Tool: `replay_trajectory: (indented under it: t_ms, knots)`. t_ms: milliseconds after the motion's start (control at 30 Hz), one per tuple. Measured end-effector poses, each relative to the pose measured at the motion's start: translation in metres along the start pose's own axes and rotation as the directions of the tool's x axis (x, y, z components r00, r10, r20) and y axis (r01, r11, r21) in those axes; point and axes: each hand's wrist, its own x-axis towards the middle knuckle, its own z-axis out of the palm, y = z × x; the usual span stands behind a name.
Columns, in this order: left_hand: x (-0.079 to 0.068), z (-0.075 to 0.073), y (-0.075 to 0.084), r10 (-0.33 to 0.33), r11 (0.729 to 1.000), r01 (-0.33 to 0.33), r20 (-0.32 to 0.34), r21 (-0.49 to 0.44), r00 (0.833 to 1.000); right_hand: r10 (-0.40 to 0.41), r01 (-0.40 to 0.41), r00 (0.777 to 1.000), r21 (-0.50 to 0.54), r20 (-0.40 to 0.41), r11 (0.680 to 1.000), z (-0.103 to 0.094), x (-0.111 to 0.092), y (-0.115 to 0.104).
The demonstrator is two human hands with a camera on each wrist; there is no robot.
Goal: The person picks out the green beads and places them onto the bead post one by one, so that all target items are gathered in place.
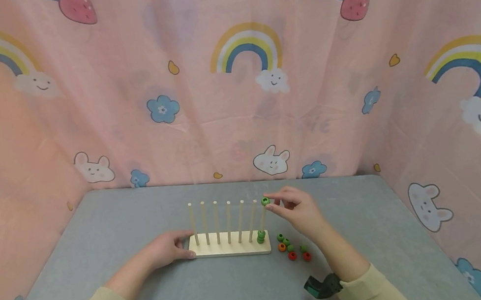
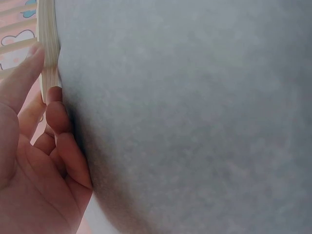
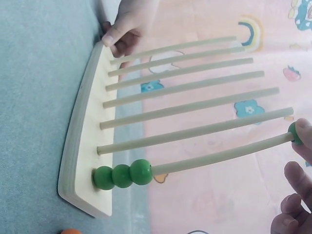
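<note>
A pale wooden base (image 1: 230, 251) carries a row of several upright pegs. My left hand (image 1: 169, 248) grips the base's left end, thumb in front and fingers behind. At the tip of the rightmost peg (image 3: 224, 152), my right hand (image 1: 298, 211) pinches a green bead (image 1: 265, 201) between thumb and index finger. Three green beads (image 3: 122, 176) sit stacked at the bottom of that same peg, and the other pegs are bare. In the left wrist view, the left fingers (image 2: 58, 117) lie against the end of the base.
Right of the base lie several loose green beads (image 1: 286, 241), an orange bead (image 1: 282, 247) and two red beads (image 1: 307, 256). All stand on a grey tabletop (image 1: 221, 295). A pink patterned curtain (image 1: 203, 139) hangs behind and at both sides.
</note>
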Motion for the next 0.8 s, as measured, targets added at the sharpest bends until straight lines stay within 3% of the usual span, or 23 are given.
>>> replay_trajectory:
  t_ms: [400,800]
  knots:
    - [0.001,0.001,0.002,-0.012,1.0,0.012,0.001,0.006,1.0,0.021,-0.021,1.0,-0.007,0.004,1.0,0.003,-0.003,0.009]
    - [0.001,0.001,0.001,-0.021,1.0,0.021,-0.003,0.007,1.0,0.103,-0.097,0.988,-0.063,0.111,0.993,0.015,-0.006,0.024]
